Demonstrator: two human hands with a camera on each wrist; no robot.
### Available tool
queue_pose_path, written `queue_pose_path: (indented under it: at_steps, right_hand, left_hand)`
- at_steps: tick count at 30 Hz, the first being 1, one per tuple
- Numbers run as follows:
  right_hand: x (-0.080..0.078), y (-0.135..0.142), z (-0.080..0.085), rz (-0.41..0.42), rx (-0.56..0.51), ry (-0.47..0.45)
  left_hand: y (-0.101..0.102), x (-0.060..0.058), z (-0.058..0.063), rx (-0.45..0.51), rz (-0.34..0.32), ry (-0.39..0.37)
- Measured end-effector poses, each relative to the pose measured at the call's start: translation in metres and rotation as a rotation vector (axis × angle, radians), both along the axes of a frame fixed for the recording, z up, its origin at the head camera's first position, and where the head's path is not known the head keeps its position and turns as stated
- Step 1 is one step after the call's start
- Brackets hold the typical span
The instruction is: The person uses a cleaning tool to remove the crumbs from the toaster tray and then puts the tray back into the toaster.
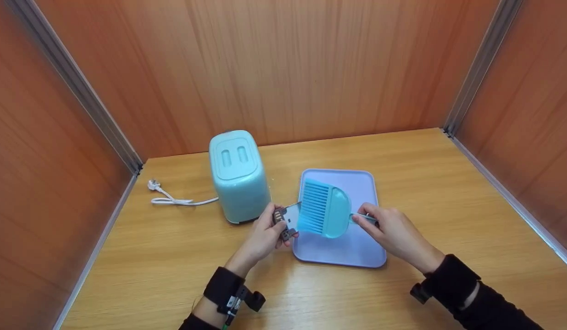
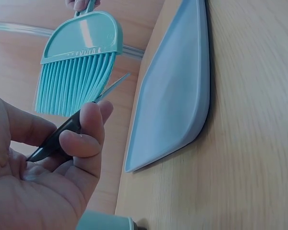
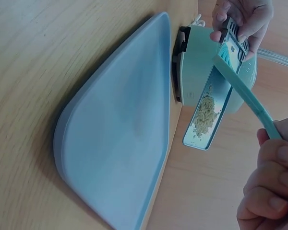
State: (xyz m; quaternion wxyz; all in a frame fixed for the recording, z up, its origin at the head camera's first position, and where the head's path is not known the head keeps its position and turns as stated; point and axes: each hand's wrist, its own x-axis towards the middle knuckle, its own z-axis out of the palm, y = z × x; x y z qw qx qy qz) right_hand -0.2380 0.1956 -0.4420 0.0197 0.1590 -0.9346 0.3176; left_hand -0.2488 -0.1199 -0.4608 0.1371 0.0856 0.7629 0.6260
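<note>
My left hand [image 1: 264,233] grips the dark end of a flat metal crumb tray [image 3: 222,91], above the lilac tray's left edge. A heap of pale crumbs [image 3: 205,115] lies on the metal near its far end, seen in the right wrist view. My right hand [image 1: 396,231] holds a turquoise brush [image 1: 338,213] by its thin handle. The bristles [image 2: 77,84] are over the crumb tray and hide much of it in the head view; whether they touch it I cannot tell. Below both is the lilac tray [image 1: 357,250], flat on the table.
A mint-green toaster [image 1: 242,192] stands left of the lilac tray, close to my left hand. Its white cord and plug [image 1: 166,195] lie on the table [image 1: 164,275] farther left. Wooden panels [image 1: 311,68] enclose the back and both sides.
</note>
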Motion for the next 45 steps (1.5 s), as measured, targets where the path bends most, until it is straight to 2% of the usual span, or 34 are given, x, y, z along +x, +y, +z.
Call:
queue_pose_path:
  at_steps: [15,25,29,37,45]
  right_hand:
    - [-0.001,0.026,0.001,-0.063,0.060,-0.015]
    - [-0.001,0.039,-0.001,-0.088,0.098,0.090]
    - [-0.002,0.044,0.003,-0.112,0.051,0.068]
    - [-0.005,0.046,0.007,-0.176,-0.125,0.007]
    - [-0.009,0.034,0.003,-0.170,-0.171,-0.018]
  left_hand:
    - [0.002,-0.003,0.002,-0.069,-0.001,0.018]
    - [0.004,-0.005,0.005,-0.129,-0.021,0.110]
    - [0.005,-0.005,0.005,-0.137,-0.015,0.111]
    - [0.007,-0.005,0.004,-0.138,-0.017,0.117]
    - [0.011,-0.006,0.005,-0.144,-0.037,0.117]
